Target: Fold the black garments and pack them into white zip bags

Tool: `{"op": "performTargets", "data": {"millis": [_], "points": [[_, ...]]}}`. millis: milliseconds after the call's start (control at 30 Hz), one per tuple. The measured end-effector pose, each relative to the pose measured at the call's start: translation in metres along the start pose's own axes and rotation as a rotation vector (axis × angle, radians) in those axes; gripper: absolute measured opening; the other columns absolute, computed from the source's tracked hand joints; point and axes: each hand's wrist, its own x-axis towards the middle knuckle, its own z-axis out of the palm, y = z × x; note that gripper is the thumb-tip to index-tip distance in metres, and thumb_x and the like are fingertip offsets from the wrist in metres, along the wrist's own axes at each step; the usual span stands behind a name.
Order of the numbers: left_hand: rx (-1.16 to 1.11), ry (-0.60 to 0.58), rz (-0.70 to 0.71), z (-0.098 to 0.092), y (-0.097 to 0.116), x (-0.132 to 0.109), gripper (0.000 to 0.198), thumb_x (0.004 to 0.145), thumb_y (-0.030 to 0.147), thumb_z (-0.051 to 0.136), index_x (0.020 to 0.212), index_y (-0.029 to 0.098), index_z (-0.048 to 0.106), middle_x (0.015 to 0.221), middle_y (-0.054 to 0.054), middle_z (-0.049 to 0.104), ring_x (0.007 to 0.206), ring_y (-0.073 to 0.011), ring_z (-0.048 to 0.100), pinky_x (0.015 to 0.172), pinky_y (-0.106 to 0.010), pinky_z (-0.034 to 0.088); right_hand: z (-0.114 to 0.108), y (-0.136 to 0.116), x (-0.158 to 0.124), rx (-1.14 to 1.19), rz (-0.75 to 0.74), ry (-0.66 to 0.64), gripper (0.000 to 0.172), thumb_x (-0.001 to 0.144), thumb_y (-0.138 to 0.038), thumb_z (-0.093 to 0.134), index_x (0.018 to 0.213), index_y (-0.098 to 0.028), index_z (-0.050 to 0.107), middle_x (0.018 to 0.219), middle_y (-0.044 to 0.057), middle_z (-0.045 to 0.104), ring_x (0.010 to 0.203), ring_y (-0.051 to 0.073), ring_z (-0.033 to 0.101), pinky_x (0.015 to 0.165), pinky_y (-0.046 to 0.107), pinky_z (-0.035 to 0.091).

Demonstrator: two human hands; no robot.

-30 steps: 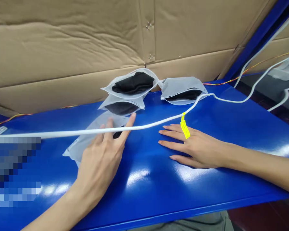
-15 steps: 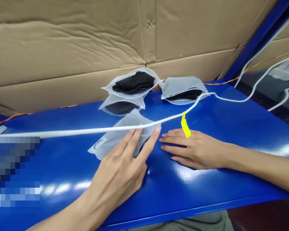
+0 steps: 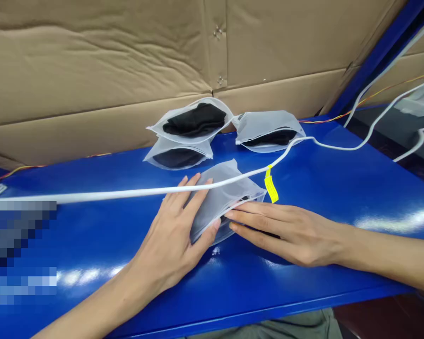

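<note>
A frosted plastic zip bag [image 3: 215,188] lies on the blue table in front of me, its mouth facing right and toward me, with something black showing inside. My left hand [image 3: 178,226] rests across the bag's left part, fingers spread, the thumb at the edge of the mouth. At the mouth, my right hand [image 3: 293,230] reaches in from the right with fingers stretched out; their tips are at the opening, partly inside. Whether they touch the black contents is hidden.
Behind stand more frosted bags with black contents: two stacked bags [image 3: 194,125] and one bag [image 3: 268,127] to the right. A white cable [image 3: 127,192] with a yellow tag [image 3: 271,188] crosses above the table [image 3: 102,235]. Cardboard [image 3: 109,61] lines the back.
The bag has turned, its mouth now toward my right hand. My left hand has shifted left over it, and my right hand has moved left from the bare table to the mouth.
</note>
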Motion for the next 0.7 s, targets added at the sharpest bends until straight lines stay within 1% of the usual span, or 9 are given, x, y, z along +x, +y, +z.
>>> {"op": "performTargets", "data": {"millis": [100, 167, 233, 333, 433, 500, 533, 600, 700], "points": [[-0.067, -0.060, -0.029, -0.003, -0.003, 0.002, 0.065, 0.110, 0.059, 0.039, 0.165, 0.024, 0.043, 0.170, -0.010, 0.046, 0.154, -0.0317, 0.049, 0.119, -0.049, 0.052, 0.003, -0.001, 0.001, -0.056, -0.006, -0.007, 0.039, 0.109, -0.008, 0.040, 0.138, -0.004, 0.065, 0.147, 0.019, 0.068, 0.145, 0.027, 0.058, 0.119, 0.043, 0.054], [-0.100, -0.090, -0.019, -0.006, -0.003, 0.002, 0.065, 0.110, 0.061, 0.037, 0.165, 0.026, 0.044, 0.169, -0.008, 0.048, 0.154, -0.0299, 0.050, 0.120, -0.046, 0.052, 0.003, -0.002, 0.002, -0.096, -0.005, 0.026, 0.036, 0.107, -0.008, 0.042, 0.133, -0.003, 0.067, 0.143, 0.020, 0.070, 0.138, 0.028, 0.063, 0.112, 0.041, 0.058], [-0.122, -0.120, 0.001, -0.007, -0.002, 0.001, 0.067, 0.110, 0.062, 0.037, 0.167, 0.026, 0.040, 0.171, -0.008, 0.044, 0.156, -0.0301, 0.047, 0.122, -0.047, 0.050, 0.002, -0.003, 0.003, -0.127, 0.010, 0.072, 0.029, 0.105, -0.007, 0.048, 0.124, -0.004, 0.070, 0.133, 0.021, 0.073, 0.129, 0.030, 0.068, 0.103, 0.039, 0.062], [-0.156, -0.183, 0.092, -0.005, -0.001, 0.000, 0.076, 0.108, 0.065, 0.041, 0.173, 0.030, 0.023, 0.178, -0.009, 0.031, 0.161, -0.0333, 0.038, 0.125, -0.051, 0.046, 0.000, -0.004, 0.004, -0.191, 0.048, 0.127, 0.020, 0.103, -0.006, 0.053, 0.110, -0.010, 0.071, 0.115, 0.018, 0.079, 0.108, 0.028, 0.075, 0.086, 0.037, 0.063], [-0.176, -0.247, 0.251, -0.001, 0.000, 0.001, 0.089, 0.104, 0.071, 0.047, 0.175, 0.034, 0.007, 0.182, -0.011, 0.013, 0.164, -0.0417, 0.027, 0.123, -0.062, 0.044, 0.000, -0.005, 0.006, -0.293, 0.042, 0.133, 0.025, 0.105, -0.007, 0.049, 0.117, -0.011, 0.070, 0.101, 0.012, 0.080, 0.087, 0.021, 0.074, 0.071, 0.031, 0.058], [-0.168, -0.255, 0.320, 0.002, 0.000, 0.002, 0.101, 0.099, 0.075, 0.052, 0.174, 0.033, 0.000, 0.182, -0.014, 0.007, 0.164, -0.0464, 0.021, 0.122, -0.068, 0.043, 0.001, -0.006, 0.006, -0.339, 0.048, 0.136, 0.028, 0.106, -0.008, 0.049, 0.123, -0.011, 0.070, 0.101, 0.011, 0.081, 0.084, 0.018, 0.072, 0.067, 0.028, 0.054], [-0.158, -0.253, 0.335, 0.004, 0.000, 0.002, 0.106, 0.097, 0.076, 0.056, 0.174, 0.031, -0.002, 0.182, -0.016, 0.007, 0.164, -0.0473, 0.020, 0.122, -0.068, 0.042, 0.002, -0.006, 0.007, -0.350, 0.056, 0.138, 0.028, 0.105, -0.008, 0.049, 0.122, -0.012, 0.070, 0.102, 0.010, 0.080, 0.084, 0.017, 0.071, 0.066, 0.028, 0.053], [-0.119, -0.238, 0.342, 0.006, 0.001, 0.003, 0.110, 0.097, 0.067, 0.064, 0.174, 0.028, -0.004, 0.181, -0.019, 0.010, 0.165, -0.0455, 0.021, 0.124, -0.066, 0.042, 0.004, -0.006, 0.006, -0.344, 0.064, 0.141, 0.028, 0.103, -0.006, 0.050, 0.118, -0.013, 0.072, 0.099, 0.009, 0.080, 0.085, 0.018, 0.070, 0.068, 0.029, 0.052], [-0.035, -0.195, 0.358, 0.010, 0.001, 0.004, 0.100, 0.103, 0.043, 0.063, 0.174, 0.025, -0.003, 0.180, -0.018, 0.019, 0.165, -0.0384, 0.025, 0.127, -0.057, 0.043, 0.005, -0.003, 0.003, -0.292, 0.067, 0.151, 0.026, 0.102, -0.005, 0.051, 0.112, -0.013, 0.074, 0.096, 0.010, 0.078, 0.086, 0.021, 0.069, 0.072, 0.033, 0.052]]}}
